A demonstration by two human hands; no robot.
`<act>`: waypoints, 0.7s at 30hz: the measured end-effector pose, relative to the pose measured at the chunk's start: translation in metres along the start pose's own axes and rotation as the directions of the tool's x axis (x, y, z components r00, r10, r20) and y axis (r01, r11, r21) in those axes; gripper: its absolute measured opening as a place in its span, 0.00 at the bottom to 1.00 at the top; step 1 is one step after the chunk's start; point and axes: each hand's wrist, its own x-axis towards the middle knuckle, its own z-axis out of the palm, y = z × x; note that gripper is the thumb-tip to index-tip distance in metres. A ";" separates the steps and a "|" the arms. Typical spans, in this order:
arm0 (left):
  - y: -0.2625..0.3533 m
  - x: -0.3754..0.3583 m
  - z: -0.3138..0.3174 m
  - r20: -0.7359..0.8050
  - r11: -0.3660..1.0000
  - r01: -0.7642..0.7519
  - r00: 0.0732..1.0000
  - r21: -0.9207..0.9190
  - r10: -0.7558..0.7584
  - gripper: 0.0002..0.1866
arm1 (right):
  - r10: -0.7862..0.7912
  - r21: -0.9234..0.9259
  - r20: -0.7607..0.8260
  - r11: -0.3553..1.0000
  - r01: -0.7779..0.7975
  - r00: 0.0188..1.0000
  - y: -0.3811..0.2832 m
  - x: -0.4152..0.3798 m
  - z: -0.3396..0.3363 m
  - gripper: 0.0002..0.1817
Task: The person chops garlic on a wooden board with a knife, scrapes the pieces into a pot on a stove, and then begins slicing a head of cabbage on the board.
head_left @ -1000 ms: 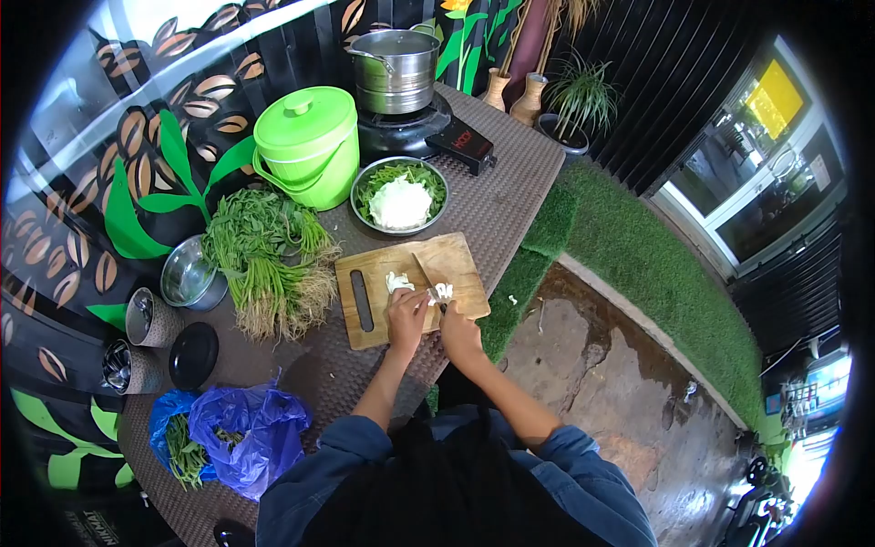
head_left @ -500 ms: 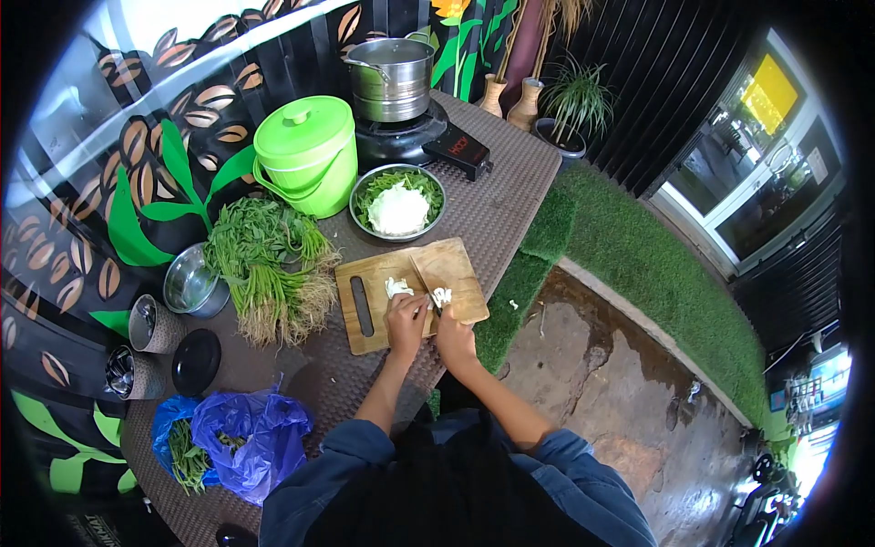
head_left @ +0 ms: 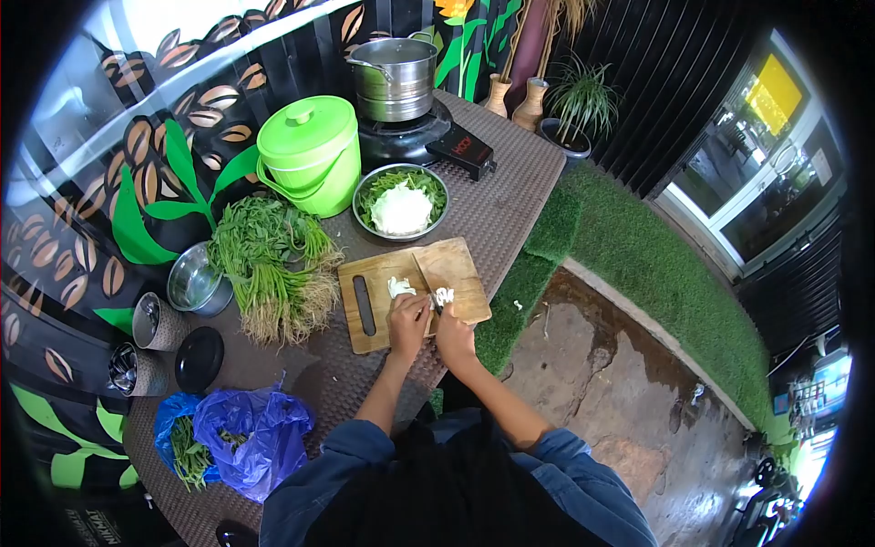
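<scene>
A wooden cutting board (head_left: 460, 264) with a slot handle lies near the table edge. My right hand (head_left: 456, 339) is closed around a knife (head_left: 421, 273), whose blade points away from me across the board. Just left of the blade is my left hand (head_left: 406, 325), its fingertips bent together low over the wood; whatever they pinch is too small to make out. Chopped white pieces (head_left: 399, 287) lie beyond the left fingers, and more white bits (head_left: 444, 296) sit right of the blade. The knife's handle is hidden in my grip.
Behind the board stands a metal bowl (head_left: 374, 230) of greens topped with white shreds. A green lidded bucket (head_left: 310, 164), a pot (head_left: 394, 87) on a stove, rooted greens (head_left: 273, 264), a glass bowl (head_left: 199, 283) and blue plastic bags (head_left: 264, 438) share the table.
The view has shifted very slightly. Both hands and the knife stay almost in place on the board.
</scene>
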 end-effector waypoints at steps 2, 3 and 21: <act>0.002 0.001 -0.002 0.000 1.000 0.006 1.000 -0.023 -0.006 0.07 | -0.035 -0.006 -0.023 0.999 0.035 0.999 0.002 0.009 0.004 0.13; 0.001 0.001 -0.002 0.002 1.000 0.004 1.000 -0.022 -0.004 0.07 | -0.048 -0.002 0.033 0.999 0.048 0.998 0.002 0.015 -0.003 0.13; -0.003 0.001 -0.003 0.016 0.997 0.067 0.998 -0.049 -0.066 0.06 | -0.067 0.007 0.086 0.998 0.067 0.994 0.002 0.014 -0.016 0.15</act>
